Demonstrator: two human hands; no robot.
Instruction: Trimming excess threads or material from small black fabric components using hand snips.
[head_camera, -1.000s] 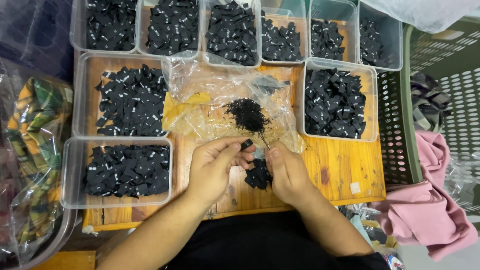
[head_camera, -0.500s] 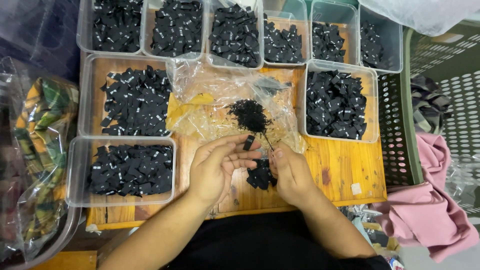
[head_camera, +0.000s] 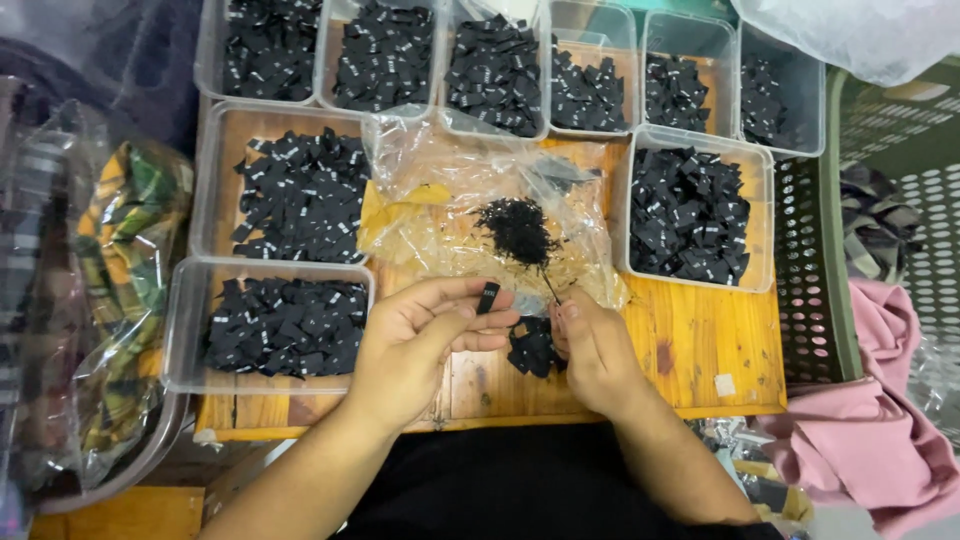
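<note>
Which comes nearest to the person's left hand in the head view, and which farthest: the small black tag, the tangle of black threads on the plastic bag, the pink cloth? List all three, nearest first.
1. Small black tag: pinched at the fingertips of the left hand.
2. Tangle of black threads: on the plastic bag, above the hand.
3. Pink cloth: far right, off the wooden board.

Clear plastic tubs (head_camera: 690, 215) of black tags ring the wooden worktop (head_camera: 700, 350) from nine to two o'clock. At three o'clock stands a green basket (head_camera: 815, 270), with pink cloth (head_camera: 880, 440) at four. A plaid cloth in plastic (head_camera: 120, 270) lies at nine.
</note>
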